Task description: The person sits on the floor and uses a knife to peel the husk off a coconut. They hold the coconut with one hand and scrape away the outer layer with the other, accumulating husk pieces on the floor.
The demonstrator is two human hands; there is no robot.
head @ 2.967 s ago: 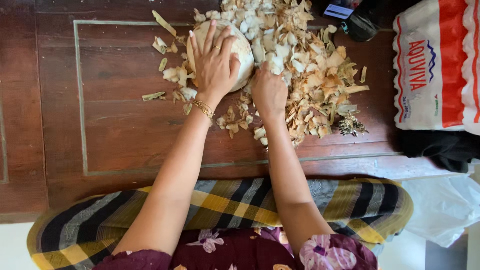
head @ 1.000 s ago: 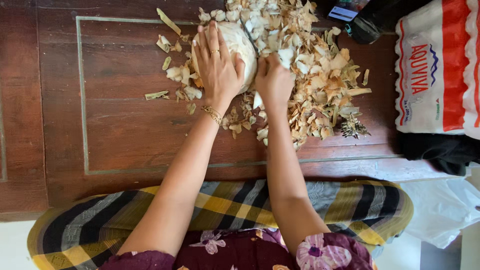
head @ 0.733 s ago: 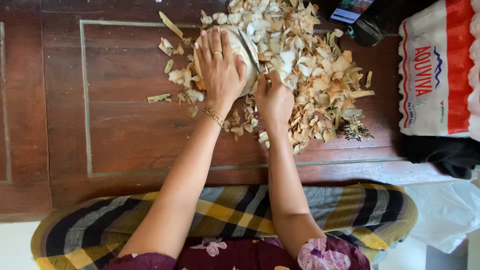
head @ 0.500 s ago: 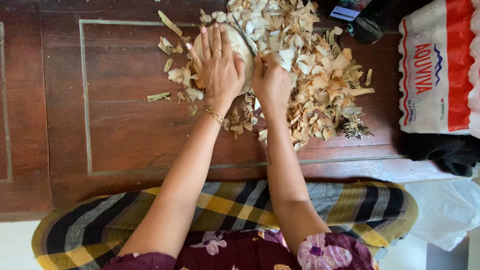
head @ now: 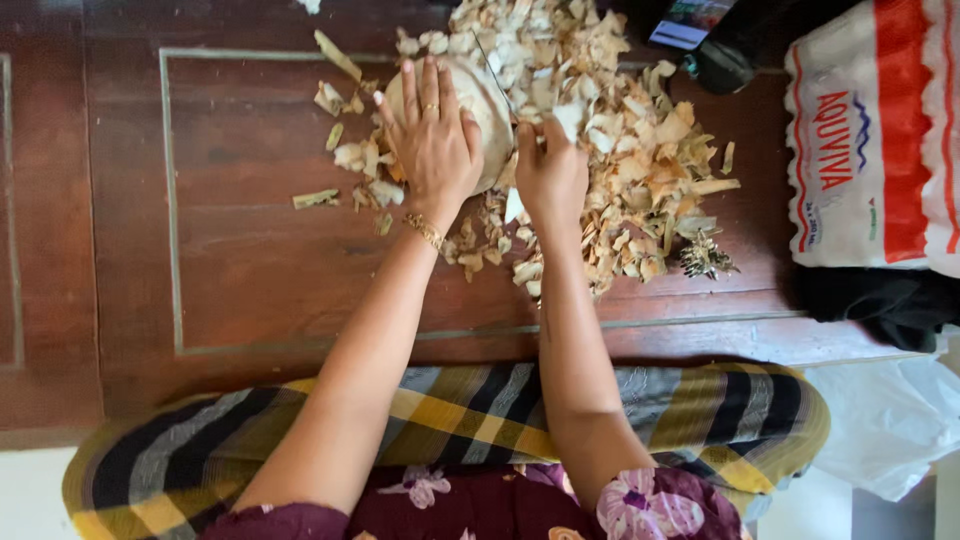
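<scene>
Nearest the camera, a plaid cloth (head: pixel 450 420) lies across the person's lap, against the near edge of the dark wooden tabletop (head: pixel 250 270). Beyond it the near and left areas of the tabletop are bare inside an inlaid border line. Farther on, the left hand (head: pixel 432 150) is spread flat, fingers extended, pressing on a pale round coconut (head: pixel 490 105). Just beside it, the right hand (head: pixel 550 175) is clenched around a knife (head: pixel 492 72), blade laid against the coconut's right side. A heap of husk shavings (head: pixel 620 150) crowds the far right. A white and orange sack (head: pixel 870 130) borders the right edge.
</scene>
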